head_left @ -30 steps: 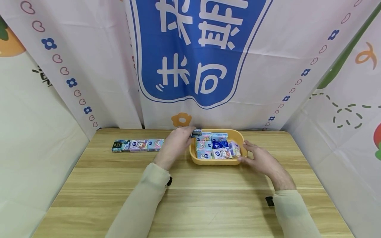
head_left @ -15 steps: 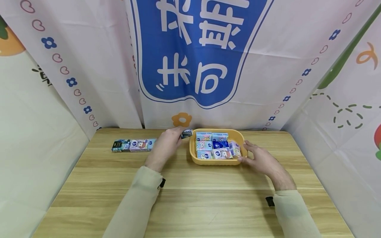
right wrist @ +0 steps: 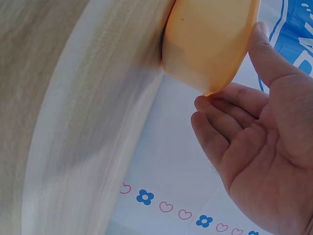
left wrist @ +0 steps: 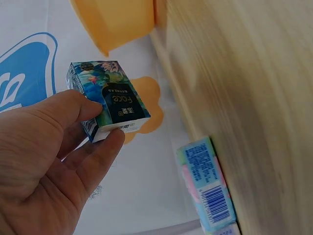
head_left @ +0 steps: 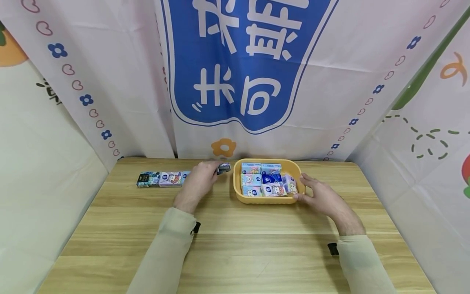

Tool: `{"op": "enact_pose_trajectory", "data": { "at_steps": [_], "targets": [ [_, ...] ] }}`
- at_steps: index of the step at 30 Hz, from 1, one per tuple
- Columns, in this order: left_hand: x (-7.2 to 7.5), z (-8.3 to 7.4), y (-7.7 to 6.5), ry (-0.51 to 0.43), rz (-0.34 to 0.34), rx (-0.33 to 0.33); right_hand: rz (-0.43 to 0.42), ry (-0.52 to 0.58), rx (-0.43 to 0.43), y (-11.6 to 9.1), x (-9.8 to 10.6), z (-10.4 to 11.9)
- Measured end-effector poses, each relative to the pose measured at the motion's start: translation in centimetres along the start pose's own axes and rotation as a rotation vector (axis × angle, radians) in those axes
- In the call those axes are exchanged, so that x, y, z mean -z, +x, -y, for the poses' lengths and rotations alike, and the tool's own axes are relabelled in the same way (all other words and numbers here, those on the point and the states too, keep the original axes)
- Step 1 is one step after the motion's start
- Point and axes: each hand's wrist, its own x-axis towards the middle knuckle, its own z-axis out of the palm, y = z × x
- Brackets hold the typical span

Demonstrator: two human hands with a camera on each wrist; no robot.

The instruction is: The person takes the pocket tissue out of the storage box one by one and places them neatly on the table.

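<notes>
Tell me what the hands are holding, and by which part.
The left hand pinches the dark floral packet by one end; the right hand holds the yellow basket by the rim at its right end.

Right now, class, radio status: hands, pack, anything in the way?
Left hand gripping dark floral pack, off the table. Right hand holding yellow basket. In the way: left hand, partly hiding pack row from head view.

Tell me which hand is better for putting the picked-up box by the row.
Left hand, probably: it pinches that dark box and is nearer the row of packs, while the right hand holds the yellow basket.
</notes>
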Motion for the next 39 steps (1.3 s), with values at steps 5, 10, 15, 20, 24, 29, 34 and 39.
{"op": "enact_pose_trajectory", "data": {
  "at_steps": [5,10,15,20,24,29,34,39],
  "targets": [
    [-0.2,0.3,0.0,0.018,0.033,0.025,0.001,0.004,0.001,0.0,-0.1,0.0],
    [-0.4,0.6,-0.2,0.031,0.06,0.048,-0.001,0.002,0.008,-0.1,0.0,0.2],
    [-0.7,0.8,-0.2,0.05,0.077,0.013,-0.002,0.0,0.012,-0.1,0.0,0.1],
    [-0.5,0.7,-0.5,0.022,0.214,0.01,0.001,0.009,0.003,-0.1,0.0,0.0],
    [-0.7,0.9,-0.5,0.009,0.275,0.03,-0.002,0.008,0.004,-0.2,0.0,0.0],
    [-1.0,1.7,-0.5,0.049,0.263,0.044,-0.004,0.011,0.003,-0.1,0.0,-0.1],
    [-0.7,2.6,-0.7,0.044,0.245,0.065,0.005,0.016,-0.007,-0.1,0.0,0.0],
    [-0.3,3.4,-1.0,0.039,0.236,0.108,0.007,0.018,-0.01,0.0,0.0,0.0]
  ]
}}
